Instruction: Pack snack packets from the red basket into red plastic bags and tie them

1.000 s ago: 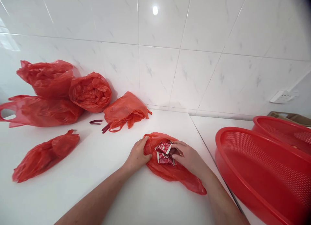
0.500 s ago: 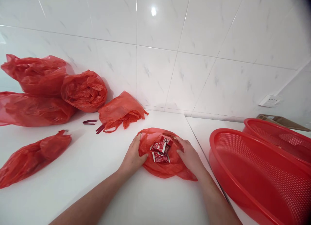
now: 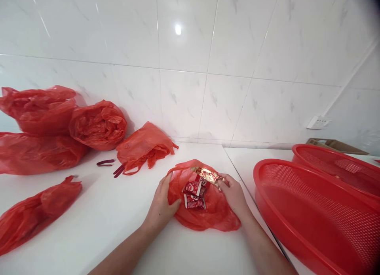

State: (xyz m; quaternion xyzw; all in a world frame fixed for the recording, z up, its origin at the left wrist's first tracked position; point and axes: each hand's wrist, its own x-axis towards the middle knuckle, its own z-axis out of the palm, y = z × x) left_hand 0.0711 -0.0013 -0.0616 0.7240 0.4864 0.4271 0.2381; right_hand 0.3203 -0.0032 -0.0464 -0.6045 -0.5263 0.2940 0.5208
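In front of me an opened red plastic bag (image 3: 204,221) lies on the white table. Several small red-and-white snack packets (image 3: 194,201) rest inside it. My left hand (image 3: 162,199) grips the bag's left rim, thumb inside and fingers around the outside. Between the fingers and thumb of my right hand (image 3: 233,191) is a gold-wrapped snack bar (image 3: 208,174) with red lettering, slanting over the back right of the bag's mouth, above the packets. The wrapper partly covers the packets behind it.
Several bundled red plastic bags (image 3: 99,124) sit at the left, with another long one (image 3: 38,211) nearer me. Dark red strips (image 3: 118,170) lie beside a flattened red bag (image 3: 145,144). Two red baskets (image 3: 297,211) stand on the right, a brown tray (image 3: 335,145) behind them.
My right hand has let go of the bag's right rim and now holds the gold snack bar, raised into view over the packets. My left hand stays on the bag. The view has tilted up slightly.
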